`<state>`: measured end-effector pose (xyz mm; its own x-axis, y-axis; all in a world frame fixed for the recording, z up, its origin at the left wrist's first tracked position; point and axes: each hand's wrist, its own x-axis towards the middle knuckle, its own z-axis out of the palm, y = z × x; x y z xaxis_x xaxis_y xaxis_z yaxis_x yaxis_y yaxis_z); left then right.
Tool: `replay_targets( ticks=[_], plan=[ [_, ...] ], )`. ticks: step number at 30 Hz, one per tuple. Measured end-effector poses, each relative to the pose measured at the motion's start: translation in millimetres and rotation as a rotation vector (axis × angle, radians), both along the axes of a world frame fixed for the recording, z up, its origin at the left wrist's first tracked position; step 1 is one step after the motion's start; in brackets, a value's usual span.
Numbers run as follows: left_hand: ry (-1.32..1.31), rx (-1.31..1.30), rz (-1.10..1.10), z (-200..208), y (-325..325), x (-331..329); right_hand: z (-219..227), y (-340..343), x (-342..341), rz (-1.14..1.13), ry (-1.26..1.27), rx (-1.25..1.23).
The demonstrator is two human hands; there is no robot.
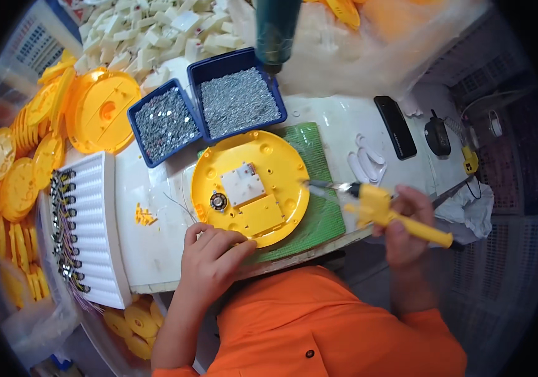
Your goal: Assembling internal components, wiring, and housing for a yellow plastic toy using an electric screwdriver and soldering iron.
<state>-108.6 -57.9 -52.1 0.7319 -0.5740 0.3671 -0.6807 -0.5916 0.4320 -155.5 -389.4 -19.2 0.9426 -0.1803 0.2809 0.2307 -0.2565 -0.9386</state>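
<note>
A round yellow plastic housing [291, 213] lies on a green mat [322, 163] with its inner side up. On it sit a white box-shaped module [242, 184] and a small round black-and-silver part [218, 201]. My left hand [215, 254] is closed at the near left rim, fingers curled and thumb against the edge. Thin wires [181, 206] stick out beside its fingertips. My right hand [410, 223] grips a yellow gun-shaped tool [375, 206] with a black collar and metal tip. That tip points left, at or just over the housing's right rim; contact is unclear.
Two blue bins [191, 119] of small metal parts stand behind the housing. A teal cylindrical tool [275, 31] hangs above. Left are a white ribbed tray [102, 232] with wired parts and stacked yellow discs [21, 182]. A black phone [396, 127] lies right.
</note>
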Motion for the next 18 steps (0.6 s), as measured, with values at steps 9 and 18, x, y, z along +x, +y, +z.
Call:
replay_targets(
  ticks=[9,18],
  plan=[
    [-0.014,-0.028,0.026,-2,-4,-15,-22,28,-5,0.238,0.054,-0.078],
    [-0.025,-0.100,0.372,-2,-16,-10,-35,31,-11,0.275,-0.125,-0.161]
  ],
)
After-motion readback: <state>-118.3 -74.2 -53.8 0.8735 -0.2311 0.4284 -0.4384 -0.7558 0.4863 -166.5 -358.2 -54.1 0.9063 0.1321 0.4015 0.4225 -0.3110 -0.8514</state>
